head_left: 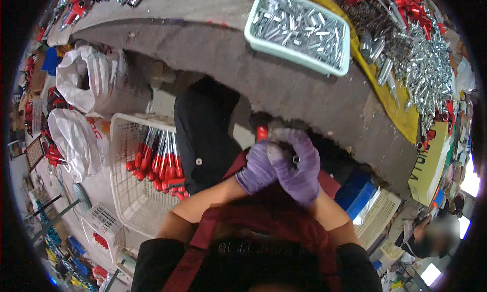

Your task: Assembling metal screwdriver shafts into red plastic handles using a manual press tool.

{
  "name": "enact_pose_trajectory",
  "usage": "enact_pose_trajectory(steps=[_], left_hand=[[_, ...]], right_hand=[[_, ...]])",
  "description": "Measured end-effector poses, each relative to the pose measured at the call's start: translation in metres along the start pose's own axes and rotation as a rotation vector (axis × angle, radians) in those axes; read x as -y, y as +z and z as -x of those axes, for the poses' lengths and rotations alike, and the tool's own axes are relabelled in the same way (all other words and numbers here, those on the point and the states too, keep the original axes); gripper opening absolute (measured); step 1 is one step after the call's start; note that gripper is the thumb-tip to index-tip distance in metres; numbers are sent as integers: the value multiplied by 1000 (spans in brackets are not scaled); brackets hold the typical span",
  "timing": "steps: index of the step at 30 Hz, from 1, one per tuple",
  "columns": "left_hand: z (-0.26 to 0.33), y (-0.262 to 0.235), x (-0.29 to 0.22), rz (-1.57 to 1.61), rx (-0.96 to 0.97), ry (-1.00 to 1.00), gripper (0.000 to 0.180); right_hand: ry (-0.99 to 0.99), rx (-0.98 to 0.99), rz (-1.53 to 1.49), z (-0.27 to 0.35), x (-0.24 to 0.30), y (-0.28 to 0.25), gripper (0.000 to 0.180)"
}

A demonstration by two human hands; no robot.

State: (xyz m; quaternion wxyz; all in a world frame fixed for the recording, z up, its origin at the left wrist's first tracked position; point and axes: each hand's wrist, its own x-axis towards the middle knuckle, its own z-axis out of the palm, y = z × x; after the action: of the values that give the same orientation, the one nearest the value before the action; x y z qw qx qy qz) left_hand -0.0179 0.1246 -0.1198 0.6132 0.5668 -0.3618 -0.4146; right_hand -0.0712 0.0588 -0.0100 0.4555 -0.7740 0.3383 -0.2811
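Observation:
Both my hands wear purple gloves and meet just below the edge of the grey worktable. My left hand and my right hand are closed together around a small tool with a red handle and a metal end that shows between the fingers. The red handle sticks up above my left hand. Most of the tool is hidden by the gloves.
A pale green tray of short metal pins sits on the table. A heap of silver parts and red-handled pieces lies at the right on yellow sheet. A white basket holds red-handled tools at the left, beside white bags.

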Motion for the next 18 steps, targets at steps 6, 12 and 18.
enact_pose_trajectory(steps=[6,12,18], left_hand=[[-15,-59,-33,-222,526,375,56],[17,-26,22,53,622,137,56],[-1,-20,15,-559,221,212,30]], right_hand=[[-47,418,-331,-12,9,-15,47],[-328,486,146,-13,33,-12,16],[129,160,-11,-13,-4,25,30]])
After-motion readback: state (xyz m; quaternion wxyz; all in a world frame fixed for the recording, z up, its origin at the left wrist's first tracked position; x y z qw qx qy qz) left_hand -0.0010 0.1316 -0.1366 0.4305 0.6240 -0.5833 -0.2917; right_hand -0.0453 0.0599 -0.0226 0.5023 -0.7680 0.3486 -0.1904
